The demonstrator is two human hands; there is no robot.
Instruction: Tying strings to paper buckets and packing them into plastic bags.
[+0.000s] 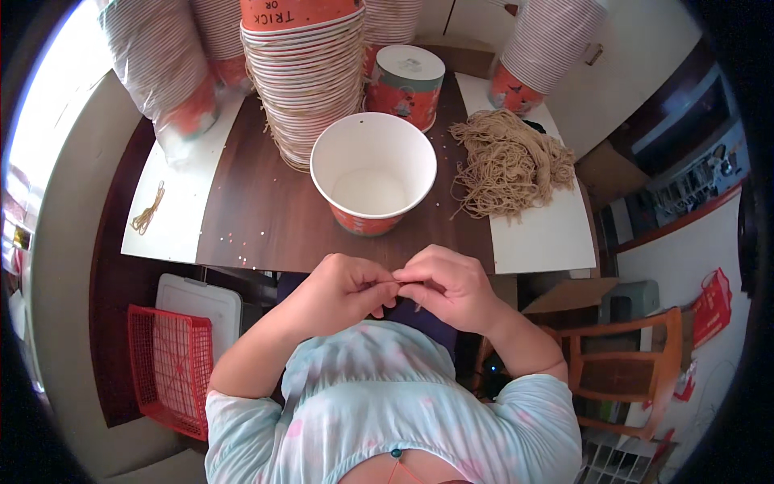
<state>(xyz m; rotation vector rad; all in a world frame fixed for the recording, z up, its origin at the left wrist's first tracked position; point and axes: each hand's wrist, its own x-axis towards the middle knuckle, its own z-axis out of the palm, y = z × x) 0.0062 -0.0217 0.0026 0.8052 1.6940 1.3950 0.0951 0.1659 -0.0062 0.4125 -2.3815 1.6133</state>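
My left hand (352,292) and my right hand (446,284) meet in front of me, just off the table's near edge. Both are closed in a pinch, fingertips touching. Between them runs a thin strand that looks like string, with a small tan end (418,307) showing below my right fingers; most of it is hidden. Just beyond, an empty paper bucket (373,165) stands upright, white inside and orange outside. To its right lies a tangled heap of tan string (513,164). A tall stack of nested buckets (306,85), with string hanging at the rims, rises behind it on the left.
An upside-down bucket (409,87) stands behind the open one. Plastic-wrapped bucket stacks (153,56) line the far side of the table (266,218). A small bundle of yellowish cord (148,211) lies at left. Below are a red basket (171,367) and a wooden chair (621,355).
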